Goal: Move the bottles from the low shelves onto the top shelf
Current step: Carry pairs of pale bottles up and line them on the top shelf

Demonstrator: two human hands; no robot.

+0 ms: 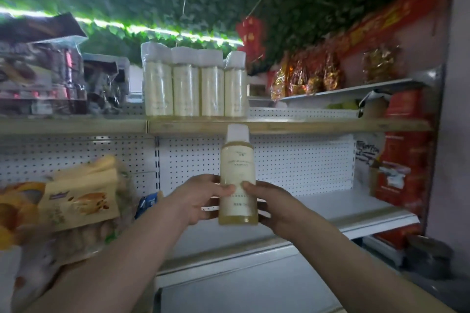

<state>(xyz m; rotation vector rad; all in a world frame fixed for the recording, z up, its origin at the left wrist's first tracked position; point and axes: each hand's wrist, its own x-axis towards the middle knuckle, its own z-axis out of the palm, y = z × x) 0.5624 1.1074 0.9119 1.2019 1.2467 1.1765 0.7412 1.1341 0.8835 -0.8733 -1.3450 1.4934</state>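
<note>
A bottle [237, 180] is held upright in the grip of both the left hand [197, 198] and right hand [273, 207], just below the top shelf [318, 126], so a lift beside the four bottles [194, 84] there is judged next.

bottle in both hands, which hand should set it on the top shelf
Probably right. The free space on the top shelf lies right of the four bottles, on the right hand's side.

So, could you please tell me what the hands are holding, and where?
Both the left hand and right hand grip one bottle by its lower body.
</note>
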